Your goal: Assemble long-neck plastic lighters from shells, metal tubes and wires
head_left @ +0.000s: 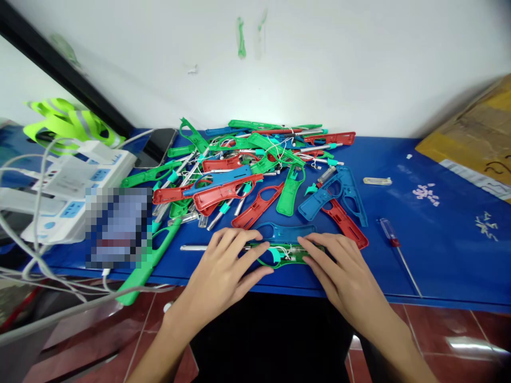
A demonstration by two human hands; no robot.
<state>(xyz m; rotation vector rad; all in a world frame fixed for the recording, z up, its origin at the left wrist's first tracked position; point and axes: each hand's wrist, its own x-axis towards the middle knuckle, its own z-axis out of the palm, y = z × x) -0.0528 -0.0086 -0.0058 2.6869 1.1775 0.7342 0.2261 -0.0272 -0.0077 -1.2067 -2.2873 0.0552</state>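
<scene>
In front of me at the table's near edge lies an opened green long-neck lighter (285, 262), its inner parts showing: a turquoise trigger, white wires and a clear fuel tank. My left hand (229, 268) grips it at the trigger end, fingers and thumb around the casing, with the metal tube (194, 248) sticking out to the left. My right hand (337, 260) holds the handle end between thumb and fingers. A blue casing half (289, 232) rests just behind it. Beyond is a heap of red, green and blue lighter casings (227, 189) mixed with tubes and wires.
At left stand a white power strip (72, 207) with cables, a pixelated phone-like device (120, 226), and a dark phone (157, 148). On the right are a screwdriver (399, 255), a clear fuel tank (377, 181), small pale pieces (425, 194) and a cardboard box (475, 133).
</scene>
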